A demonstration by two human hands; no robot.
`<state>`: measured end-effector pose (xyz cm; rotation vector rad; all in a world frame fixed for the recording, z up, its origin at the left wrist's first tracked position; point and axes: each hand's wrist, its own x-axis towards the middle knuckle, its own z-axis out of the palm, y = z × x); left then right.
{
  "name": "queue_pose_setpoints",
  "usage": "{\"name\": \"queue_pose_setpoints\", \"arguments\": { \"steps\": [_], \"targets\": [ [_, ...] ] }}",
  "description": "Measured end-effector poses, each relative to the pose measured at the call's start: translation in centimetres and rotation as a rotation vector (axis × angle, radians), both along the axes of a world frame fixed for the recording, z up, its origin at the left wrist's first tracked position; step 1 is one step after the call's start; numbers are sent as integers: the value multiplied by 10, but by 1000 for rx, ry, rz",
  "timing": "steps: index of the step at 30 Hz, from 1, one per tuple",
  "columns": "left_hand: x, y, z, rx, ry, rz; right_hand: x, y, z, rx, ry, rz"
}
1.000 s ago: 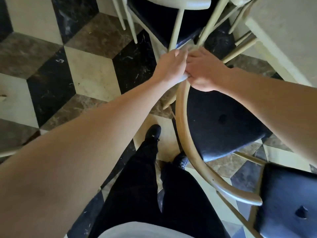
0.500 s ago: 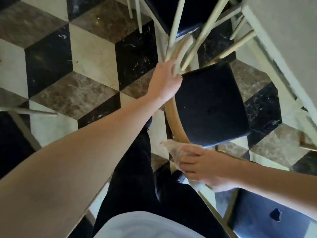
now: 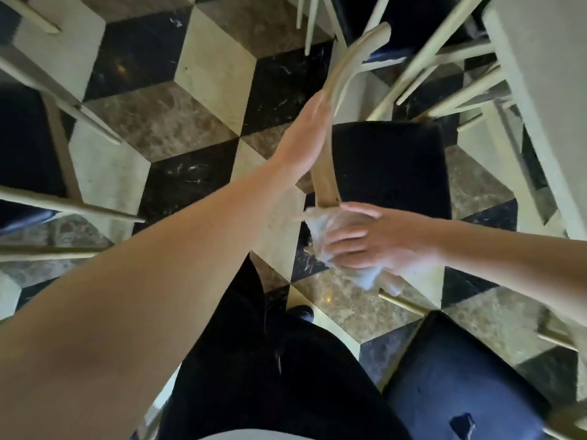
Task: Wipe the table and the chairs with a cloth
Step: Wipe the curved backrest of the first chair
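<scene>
We are bracing the chair's curved backrest (image 3: 330,128) with our flat, released left hand (image 3: 303,138) while our right hand (image 3: 378,239), grasping the cloth (image 3: 320,223), is wiping it.

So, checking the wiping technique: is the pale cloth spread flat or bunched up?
Bunched up. The pale cloth is crumpled under the right hand, wrapped around the curved wooden chair back rail.

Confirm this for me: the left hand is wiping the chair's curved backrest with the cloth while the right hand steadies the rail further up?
Hands are swapped. The head view shows the right hand pressing the cloth on the curved backrest, while the left hand steadies the rail further up.
</scene>
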<state>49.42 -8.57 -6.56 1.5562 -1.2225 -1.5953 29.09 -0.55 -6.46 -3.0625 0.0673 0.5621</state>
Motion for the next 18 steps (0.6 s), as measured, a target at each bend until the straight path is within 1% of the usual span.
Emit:
{"name": "queue_pose_setpoints", "arguments": {
  "steps": [2, 3, 5, 7, 9, 11, 14, 17, 18],
  "targets": [
    [6, -1, 10, 52, 65, 24, 26, -34, 4, -25, -9, -41],
    [10, 1, 15, 53, 85, 45, 44, -49, 8, -16, 50, -97],
    [18, 0, 19, 39, 90, 88, 64, -84, 9, -56, 73, -236],
    [24, 1, 25, 41, 106, 118, 72, -118, 11, -106, 34, -448],
    [31, 5, 22, 3, 59, 138, 83, -134, 10, -99, -4, -664],
    [33, 8, 13, -50, -16, 153, 91, -131, 7, -122, -34, -770],
    [31, 9, 2, -44, -4, 202, 85, -93, 4, -146, -119, -708],
    [24, 5, -1, -93, -3, 145, 58, -40, 0, -24, -173, -551],
    [22, 2, -1, -100, -16, 100, 46, -22, -3, 36, -191, -534]
  ]
}}
